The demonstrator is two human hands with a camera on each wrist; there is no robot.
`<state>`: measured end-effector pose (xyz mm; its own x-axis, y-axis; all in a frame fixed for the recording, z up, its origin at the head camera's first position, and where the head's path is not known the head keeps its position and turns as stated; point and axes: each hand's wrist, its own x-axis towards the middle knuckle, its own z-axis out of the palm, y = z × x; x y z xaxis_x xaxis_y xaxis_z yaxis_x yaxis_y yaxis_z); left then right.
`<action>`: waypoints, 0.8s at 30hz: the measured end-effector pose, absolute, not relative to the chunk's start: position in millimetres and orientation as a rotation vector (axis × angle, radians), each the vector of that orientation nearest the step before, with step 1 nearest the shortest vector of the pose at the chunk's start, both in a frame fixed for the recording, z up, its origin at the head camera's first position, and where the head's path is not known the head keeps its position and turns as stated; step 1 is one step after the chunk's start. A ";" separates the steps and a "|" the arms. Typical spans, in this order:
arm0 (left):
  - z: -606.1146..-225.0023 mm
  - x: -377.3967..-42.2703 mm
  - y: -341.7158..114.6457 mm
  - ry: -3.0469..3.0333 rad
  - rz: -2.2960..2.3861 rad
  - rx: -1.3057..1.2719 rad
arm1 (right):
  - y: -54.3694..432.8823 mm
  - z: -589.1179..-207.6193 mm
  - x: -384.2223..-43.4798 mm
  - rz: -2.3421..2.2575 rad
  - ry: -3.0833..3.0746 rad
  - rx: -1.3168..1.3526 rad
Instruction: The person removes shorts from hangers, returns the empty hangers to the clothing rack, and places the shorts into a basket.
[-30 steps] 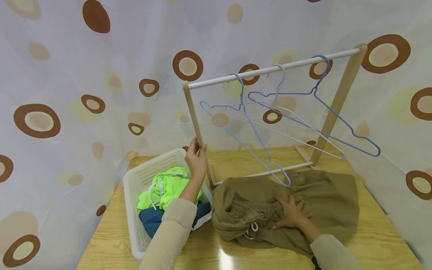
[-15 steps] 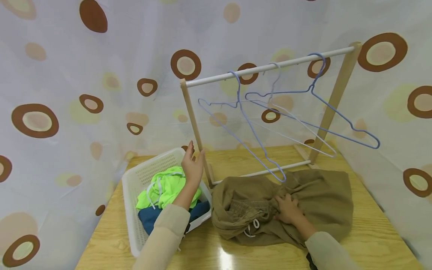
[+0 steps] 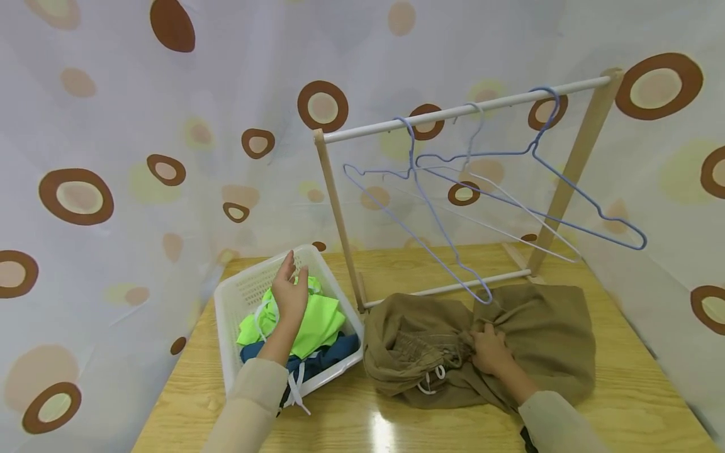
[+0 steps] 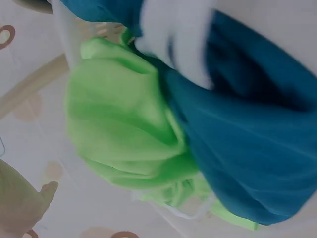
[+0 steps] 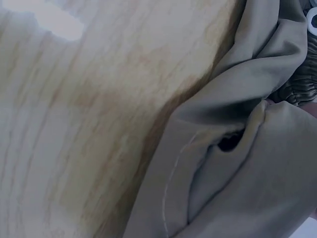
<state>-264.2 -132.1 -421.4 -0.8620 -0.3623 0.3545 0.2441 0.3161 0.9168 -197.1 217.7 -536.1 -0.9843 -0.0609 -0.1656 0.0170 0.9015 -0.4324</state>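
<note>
Brown drawstring pants [image 3: 549,340] lie bunched on the table, their gathered waistband and white cord on the left side. My right hand [image 3: 491,352] grips the fabric near the middle; its fingertips are partly hidden in the folds. In the right wrist view the pants [image 5: 257,183] show a stitched seam and a small dark opening. Over the white basket [image 3: 224,340], my left hand [image 3: 290,297] hovers with fingers extended, holding nothing. Inside are a bright green garment [image 3: 320,321] and a dark blue garment [image 3: 337,352] with white cords.
Behind the pants stands a wooden rack with a white top rod [image 3: 442,116]. Two blue hangers [image 3: 450,242] and a white hanger [image 3: 521,204] hang from it. The rack's left post [image 3: 338,214] rises close to the basket. A patterned curtain [image 3: 136,239] surrounds the wooden table [image 3: 345,421].
My left hand has let go of the rack's left post and moved left over the basket. My right hand's spread fingers have closed, gathering the pants' fabric.
</note>
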 end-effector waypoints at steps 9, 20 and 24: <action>-426.0 -247.5 -165.3 -2.191 -1.453 0.122 | 225.6 -543.4 -189.6 -0.538 2.998 -0.214; -437.3 -230.3 -220.5 -2.287 -1.231 0.186 | 227.1 -543.3 -187.9 -0.493 3.044 -0.306; -445.2 -223.6 -239.9 -2.382 -1.180 0.236 | 226.3 -543.4 -186.3 -0.472 3.078 -0.355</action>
<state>-223.6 -239.9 -445.2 -0.8754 -0.3508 0.3326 0.0523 0.6154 0.7865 -186.3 226.3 -543.4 -0.9744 -0.2234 0.0267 -0.2211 0.9289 -0.2969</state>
